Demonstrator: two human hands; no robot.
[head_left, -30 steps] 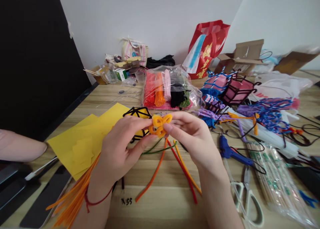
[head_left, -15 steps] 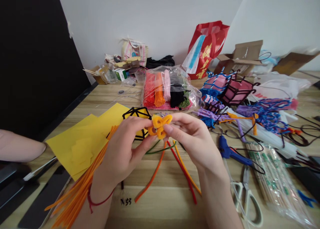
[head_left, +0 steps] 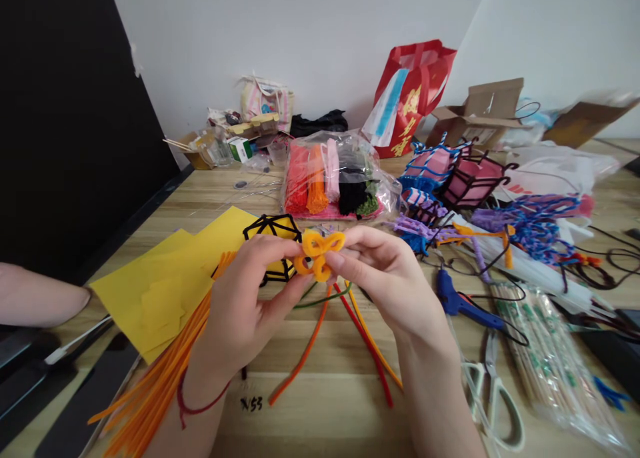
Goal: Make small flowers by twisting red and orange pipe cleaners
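Between my two hands is a yellow-orange pipe-cleaner flower [head_left: 318, 245] made of several loops. My left hand [head_left: 250, 285] pinches its left loops between thumb and forefinger. From the other side, my right hand [head_left: 387, 278] has its thumb on the right part, with the fingers curled behind. Behind my left hand stands a black-framed yellow lantern shape [head_left: 273, 228], partly covered. Below the flower, an orange pipe cleaner [head_left: 304, 361], a red pipe cleaner [head_left: 367, 345] and a green pipe cleaner [head_left: 325, 301] lie on the table, beside a yellow one.
Orange pipe cleaners [head_left: 165, 378] and yellow sheets [head_left: 195, 265] lie left, near a phone [head_left: 95, 398] and another person's arm [head_left: 40, 295]. Right are a blue glue gun [head_left: 465, 303], scissors [head_left: 493, 385] and bagged sticks [head_left: 550, 358]. Behind sit a bag of pipe cleaners [head_left: 330, 178] and pink lanterns [head_left: 475, 181].
The flower has turned slightly in my fingers, and its upper loops look more spread. Both hands keep their pinch. The whole view has shifted a little.
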